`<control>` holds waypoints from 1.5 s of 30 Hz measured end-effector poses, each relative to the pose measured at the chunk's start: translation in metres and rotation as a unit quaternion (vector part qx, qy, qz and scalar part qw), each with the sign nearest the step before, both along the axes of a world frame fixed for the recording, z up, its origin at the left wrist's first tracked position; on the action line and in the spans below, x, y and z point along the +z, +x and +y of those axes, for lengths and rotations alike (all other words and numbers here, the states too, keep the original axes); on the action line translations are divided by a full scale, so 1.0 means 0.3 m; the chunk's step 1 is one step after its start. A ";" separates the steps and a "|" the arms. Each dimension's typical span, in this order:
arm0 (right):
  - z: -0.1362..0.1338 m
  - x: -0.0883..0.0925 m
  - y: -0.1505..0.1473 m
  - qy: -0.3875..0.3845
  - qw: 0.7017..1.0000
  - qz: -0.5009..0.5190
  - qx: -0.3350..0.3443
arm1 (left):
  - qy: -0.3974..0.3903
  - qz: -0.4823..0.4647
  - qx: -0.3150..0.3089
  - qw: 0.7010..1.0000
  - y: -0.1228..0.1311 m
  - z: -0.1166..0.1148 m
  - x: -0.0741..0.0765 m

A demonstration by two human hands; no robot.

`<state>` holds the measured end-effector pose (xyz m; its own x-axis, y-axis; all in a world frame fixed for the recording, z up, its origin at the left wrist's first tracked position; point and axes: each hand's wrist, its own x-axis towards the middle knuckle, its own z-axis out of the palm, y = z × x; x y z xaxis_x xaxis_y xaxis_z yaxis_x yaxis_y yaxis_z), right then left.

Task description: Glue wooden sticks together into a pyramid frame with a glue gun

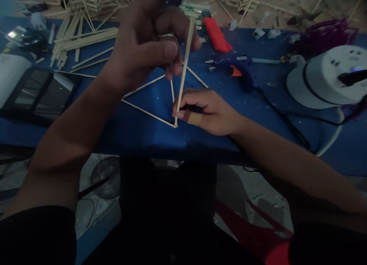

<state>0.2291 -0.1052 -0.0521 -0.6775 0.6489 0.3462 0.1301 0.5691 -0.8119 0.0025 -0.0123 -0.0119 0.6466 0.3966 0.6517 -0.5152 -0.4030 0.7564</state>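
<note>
My right hand (210, 110), with a tan bandage around its thumb, pinches the lower end of a thin wooden stick (185, 60). This stick leans upward from a corner of a frame of thin sticks (147, 112) on the blue table. Raised above the frame, my left hand (149, 47) has its thumb and fingers apart and bent. One of its fingertips is behind the upper part of the stick; whether they touch I cannot tell. The hand hides part of the frame's far side.
Loose wooden sticks (76, 39) lie at the left, near a dark device (43, 91). Behind are slatted stick structures (88, 3). A red object (217, 34), a blue tool with an orange trigger (241, 73) and a round white power strip (318, 77) with cables stand rightward.
</note>
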 end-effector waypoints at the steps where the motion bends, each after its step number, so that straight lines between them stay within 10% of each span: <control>1: 0.000 -0.001 0.001 0.003 1.000 0.000 -0.001 | -0.029 0.048 -0.021 0.998 -0.010 0.008 0.006; 3: 0.001 -0.003 0.002 0.007 1.000 0.001 -0.002 | -0.045 0.140 -0.012 0.989 -0.033 0.021 0.019; 7: 0.002 -0.008 0.001 0.010 1.000 0.005 -0.008 | 0.178 0.335 0.091 0.921 -0.074 0.023 0.047; 13: 0.003 -0.006 -0.002 0.017 1.000 0.007 -0.017 | 0.245 0.483 0.062 0.839 -0.074 0.006 0.037; 45: 0.002 0.011 0.002 0.008 1.000 -0.012 0.007 | 0.243 0.511 0.018 0.825 -0.051 -0.024 0.031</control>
<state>0.2298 -0.1045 -0.0489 -0.6943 0.6345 0.3396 0.1415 0.5830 -0.8001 -0.0128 -0.0194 -0.0026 0.9498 0.2810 -0.1373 0.3100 -0.7871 0.5333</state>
